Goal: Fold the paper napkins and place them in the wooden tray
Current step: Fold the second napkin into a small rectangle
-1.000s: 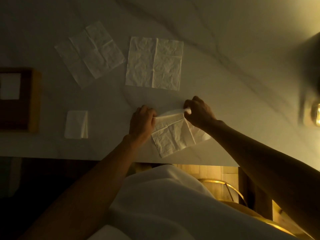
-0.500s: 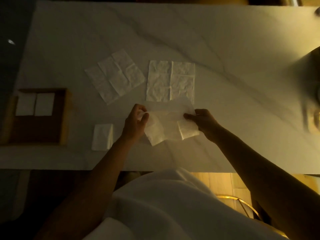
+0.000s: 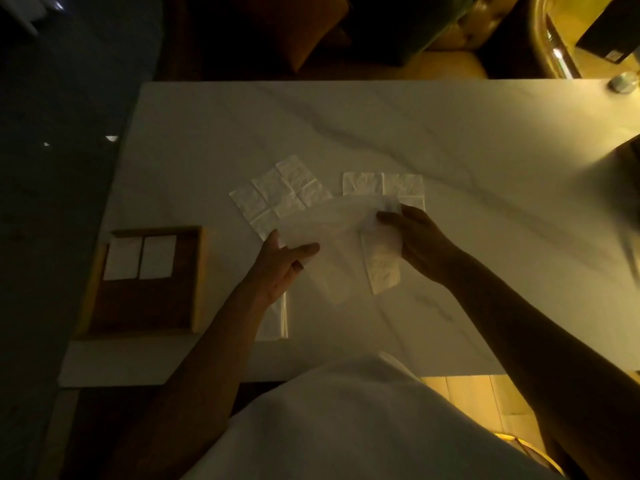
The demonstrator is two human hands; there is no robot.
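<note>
A white paper napkin (image 3: pixel 341 233), blurred by motion, hangs spread above the marble table (image 3: pixel 450 140). My left hand (image 3: pixel 282 265) pinches its left edge and my right hand (image 3: pixel 414 237) grips its upper right part. Behind it lie two unfolded creased napkins, one tilted (image 3: pixel 273 192) and one straight (image 3: pixel 384 183), partly hidden by the held sheet. A folded napkin (image 3: pixel 278 318) rests near the table's front edge, partly under my left forearm. The wooden tray (image 3: pixel 145 303) sits at the left with two folded napkins (image 3: pixel 140 257) side by side in its far half.
The table's left edge runs just beyond the tray. A small round metal object (image 3: pixel 623 82) stands at the far right corner. A dark shape (image 3: pixel 633 188) juts in at the right edge. Cushioned seating (image 3: pixel 381 36) lies behind the table.
The napkin pressed on the table a second ago is now lifted and spread wider between both hands. The camera has tilted up, showing the table's far edge.
</note>
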